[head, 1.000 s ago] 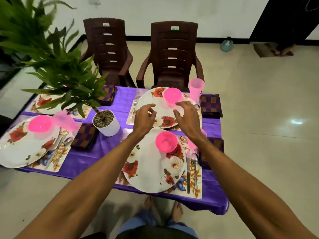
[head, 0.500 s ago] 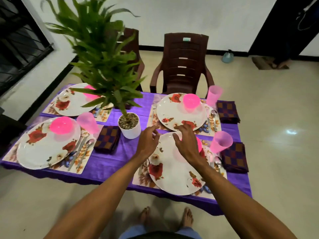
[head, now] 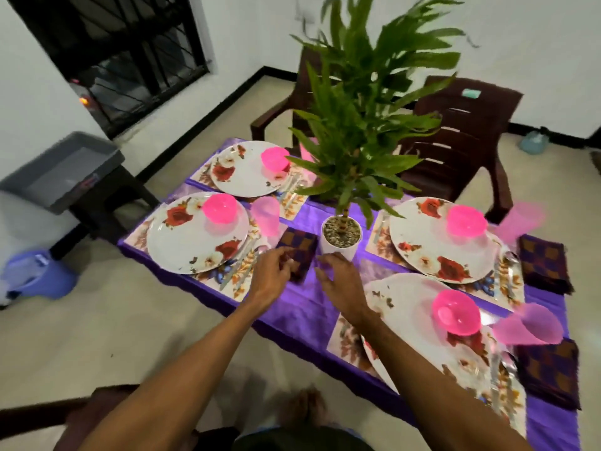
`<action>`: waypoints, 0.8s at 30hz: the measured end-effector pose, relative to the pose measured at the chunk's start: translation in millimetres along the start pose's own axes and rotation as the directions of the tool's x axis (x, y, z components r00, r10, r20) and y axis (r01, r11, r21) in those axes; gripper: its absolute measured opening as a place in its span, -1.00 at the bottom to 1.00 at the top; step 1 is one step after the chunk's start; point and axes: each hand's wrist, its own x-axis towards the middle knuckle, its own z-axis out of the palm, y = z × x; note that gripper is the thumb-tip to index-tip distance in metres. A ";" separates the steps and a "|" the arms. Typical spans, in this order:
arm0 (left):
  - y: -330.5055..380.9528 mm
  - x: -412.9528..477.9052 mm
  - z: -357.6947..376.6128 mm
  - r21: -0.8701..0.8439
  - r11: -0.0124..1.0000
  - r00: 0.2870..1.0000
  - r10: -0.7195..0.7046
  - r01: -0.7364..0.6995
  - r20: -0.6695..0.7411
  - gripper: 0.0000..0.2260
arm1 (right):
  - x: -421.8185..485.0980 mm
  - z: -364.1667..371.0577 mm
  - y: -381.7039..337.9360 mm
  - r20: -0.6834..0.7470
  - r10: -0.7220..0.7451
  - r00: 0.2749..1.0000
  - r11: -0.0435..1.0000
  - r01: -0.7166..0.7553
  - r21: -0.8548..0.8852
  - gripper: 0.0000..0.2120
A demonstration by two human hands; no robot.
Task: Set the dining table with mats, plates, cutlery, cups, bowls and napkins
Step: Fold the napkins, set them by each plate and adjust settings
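A purple-clothed table (head: 302, 307) carries several floral mats, each with a white rose plate and a pink bowl. One plate (head: 192, 242) with its bowl (head: 219, 208), a pink cup (head: 266, 214) and cutlery (head: 242, 265) lies left of the plant pot. A checked napkin (head: 300, 247) lies between that setting and the pot. My left hand (head: 273, 275) hovers at the napkin's near edge, its fingers loosely bent over it and holding nothing. My right hand (head: 338, 281) is just right of it, fingers relaxed, near the pot's base. The image is blurred.
A white pot (head: 341, 236) with a tall green plant stands mid-table. On the right, another plate (head: 409, 317), bowl (head: 457, 315), cup (head: 527, 327) and napkin (head: 549, 372). Brown chairs (head: 461, 131) stand behind; a grey bin (head: 61, 170) and a purple bucket (head: 35, 275) at left.
The view has swung left. Both hands have moved from over the near right plate to the checked napkin beside the plant pot.
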 end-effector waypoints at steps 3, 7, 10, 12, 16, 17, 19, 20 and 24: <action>-20.4 -0.1 -30.1 -0.010 0.999 0.997 -0.042 0.042 -0.070 -0.79 | 19.5 24.5 -22.3 0.060 -0.072 0.996 0.997 0.072 0.015 -0.71; -50.9 -1.3 -67.9 0.001 0.990 0.982 -0.138 0.139 -0.132 -0.77 | 41.6 59.8 -55.4 0.129 -0.134 0.982 0.991 0.131 0.036 -0.73; -73.0 -0.7 -91.9 -0.051 0.979 0.967 -0.201 0.196 -0.155 -0.80 | 57.1 85.5 -78.1 0.179 -0.172 0.969 0.985 0.165 0.050 -0.73; -86.0 4.0 -105.8 -0.084 0.964 0.949 -0.263 0.252 -0.174 -0.86 | 68.9 102.0 -93.7 0.210 -0.183 0.960 0.983 0.174 0.060 -0.70; -126.5 32.2 -125.2 -0.067 0.960 0.939 -0.281 0.273 -0.198 -0.79 | 98.6 134.8 -126.1 0.209 -0.182 0.961 0.982 0.167 0.090 -0.69; -137.0 42.1 -130.2 -0.055 0.966 0.944 -0.260 0.255 -0.204 -0.78 | 107.1 144.5 -132.7 0.208 -0.179 0.962 0.982 0.163 0.091 -0.69; -156.7 64.3 -141.7 -0.055 0.972 0.949 -0.235 0.228 -0.208 -0.78 | 126.5 165.2 -144.8 0.200 -0.158 0.967 0.986 0.144 0.081 -0.68; -166.5 76.9 -148.3 -0.064 0.973 0.953 -0.229 0.220 -0.199 -0.78 | 137.6 176.0 -149.8 0.192 -0.144 0.971 0.989 0.132 0.073 -0.68; -213.0 128.6 -181.9 -0.062 0.986 0.974 -0.163 0.155 -0.159 -0.79 | 180.3 223.1 -172.7 0.144 -0.071 0.987 0.997 0.068 0.023 -0.66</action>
